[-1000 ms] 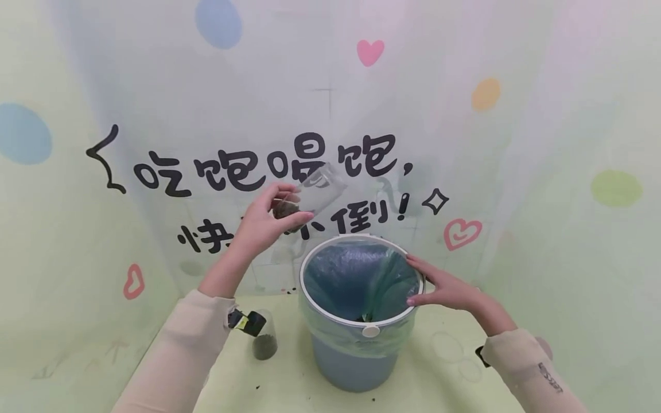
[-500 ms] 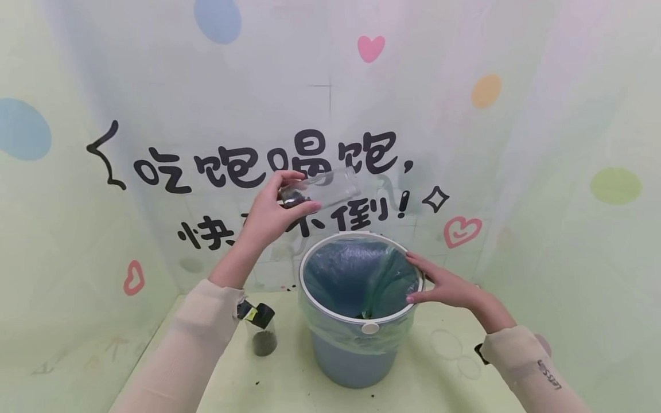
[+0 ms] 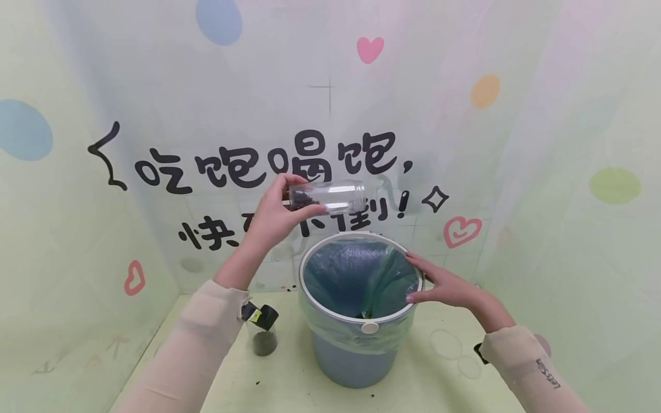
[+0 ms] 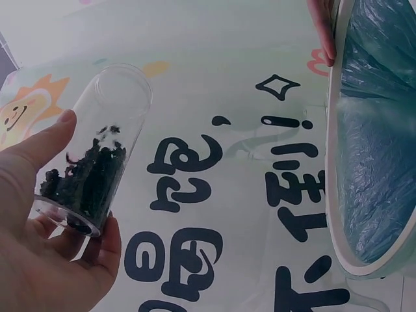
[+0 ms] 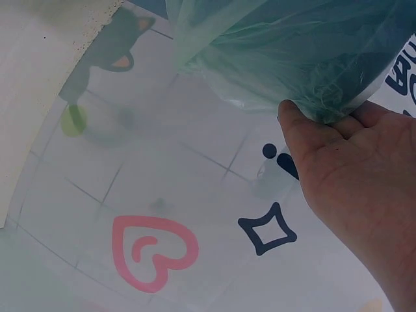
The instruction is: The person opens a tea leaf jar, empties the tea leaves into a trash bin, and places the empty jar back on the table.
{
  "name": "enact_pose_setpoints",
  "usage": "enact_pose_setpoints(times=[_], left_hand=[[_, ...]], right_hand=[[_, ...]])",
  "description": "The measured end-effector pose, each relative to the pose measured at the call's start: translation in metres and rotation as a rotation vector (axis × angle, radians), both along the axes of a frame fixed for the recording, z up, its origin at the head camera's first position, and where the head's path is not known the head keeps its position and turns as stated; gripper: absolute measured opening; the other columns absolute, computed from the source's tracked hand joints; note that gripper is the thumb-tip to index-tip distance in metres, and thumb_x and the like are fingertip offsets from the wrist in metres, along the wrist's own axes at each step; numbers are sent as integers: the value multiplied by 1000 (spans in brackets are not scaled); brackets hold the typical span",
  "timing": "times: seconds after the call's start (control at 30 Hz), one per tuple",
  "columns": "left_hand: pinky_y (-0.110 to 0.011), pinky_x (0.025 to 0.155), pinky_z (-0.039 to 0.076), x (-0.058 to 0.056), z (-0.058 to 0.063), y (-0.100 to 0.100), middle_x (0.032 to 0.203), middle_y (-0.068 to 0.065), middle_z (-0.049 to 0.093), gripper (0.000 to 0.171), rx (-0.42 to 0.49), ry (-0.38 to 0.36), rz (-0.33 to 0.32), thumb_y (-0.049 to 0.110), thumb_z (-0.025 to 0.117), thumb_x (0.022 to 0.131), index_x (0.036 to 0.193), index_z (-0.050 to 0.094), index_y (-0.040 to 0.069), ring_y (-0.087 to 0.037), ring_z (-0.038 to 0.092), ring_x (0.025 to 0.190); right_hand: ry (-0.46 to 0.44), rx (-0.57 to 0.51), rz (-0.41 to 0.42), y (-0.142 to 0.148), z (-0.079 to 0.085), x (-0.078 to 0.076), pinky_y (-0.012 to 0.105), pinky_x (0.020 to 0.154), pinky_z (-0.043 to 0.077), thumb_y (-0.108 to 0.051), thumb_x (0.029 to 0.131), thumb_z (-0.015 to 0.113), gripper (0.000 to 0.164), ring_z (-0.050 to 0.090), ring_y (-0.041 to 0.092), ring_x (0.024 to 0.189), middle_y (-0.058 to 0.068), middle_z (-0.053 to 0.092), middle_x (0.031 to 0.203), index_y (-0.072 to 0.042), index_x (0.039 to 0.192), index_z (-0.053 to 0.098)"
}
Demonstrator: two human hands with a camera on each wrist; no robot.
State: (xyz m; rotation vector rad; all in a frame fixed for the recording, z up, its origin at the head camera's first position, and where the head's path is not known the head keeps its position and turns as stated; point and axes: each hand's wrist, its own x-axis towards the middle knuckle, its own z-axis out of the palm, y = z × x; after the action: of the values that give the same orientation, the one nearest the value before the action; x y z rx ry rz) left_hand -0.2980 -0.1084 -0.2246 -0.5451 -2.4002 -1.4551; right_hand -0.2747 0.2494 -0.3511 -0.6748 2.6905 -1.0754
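My left hand [image 3: 273, 215] grips a clear jar [image 3: 335, 196] by its base end, thumb along one side and fingers around the other. The jar lies almost level, its mouth to the right and above the left part of the trash can's opening. Dark crumbly bits [image 4: 91, 175] are gathered near its base. Below stands a blue-grey trash can [image 3: 353, 367] with a white rim and a green liner bag [image 3: 351, 275]. My right hand [image 3: 441, 287] holds the can's right rim, fingertips and thumb over the edge. In the right wrist view, that hand [image 5: 351, 169] is against the bag.
A second clear container [image 3: 265, 343] with dark contents stands left of the can, partly hidden by the left wrist strap. A few dark crumbs [image 3: 257, 382] lie on the pale green surface [image 3: 289, 396]. A printed wall [image 3: 258, 86] rises close behind.
My left hand has moved slightly right and tipped the jar from mouth-up to nearly level, its mouth swinging down to the right. The right hand stays on the rim.
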Motion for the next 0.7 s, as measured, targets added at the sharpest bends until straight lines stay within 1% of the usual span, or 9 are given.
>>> enact_pose_setpoints(times=[0.2,0.33,0.5,0.7], left_hand=[[-36,85,53,0,-1,1,129,-10,57,61,-4,2,-18,24,83,82,132,48,12,-27,55,113],[-36,85,54,0,-1,2,130,-10,56,61,1,11,-39,21,82,82,132,48,11,-27,57,112],[-40,90,54,1,-1,3,130,-9,56,61,-9,25,-49,20,82,82,132,48,11,-27,57,112],[-46,100,50,2,-2,5,138,-9,51,62,-47,51,-30,19,82,82,134,50,11,-27,51,120]], right_hand=[[-4,-1,-3,0,-1,0,69,113,29,-36,84,78,100,18,52,148,23,10,166,-3,158,19],[-3,1,-3,0,-1,-1,69,113,30,-36,84,78,100,19,52,148,24,11,166,-3,158,19],[-3,5,-1,0,0,-1,68,113,30,-36,84,78,99,19,52,148,24,12,166,-3,158,20],[6,6,4,1,-1,-3,67,114,30,-35,85,78,99,20,51,148,24,12,165,-2,158,20]])
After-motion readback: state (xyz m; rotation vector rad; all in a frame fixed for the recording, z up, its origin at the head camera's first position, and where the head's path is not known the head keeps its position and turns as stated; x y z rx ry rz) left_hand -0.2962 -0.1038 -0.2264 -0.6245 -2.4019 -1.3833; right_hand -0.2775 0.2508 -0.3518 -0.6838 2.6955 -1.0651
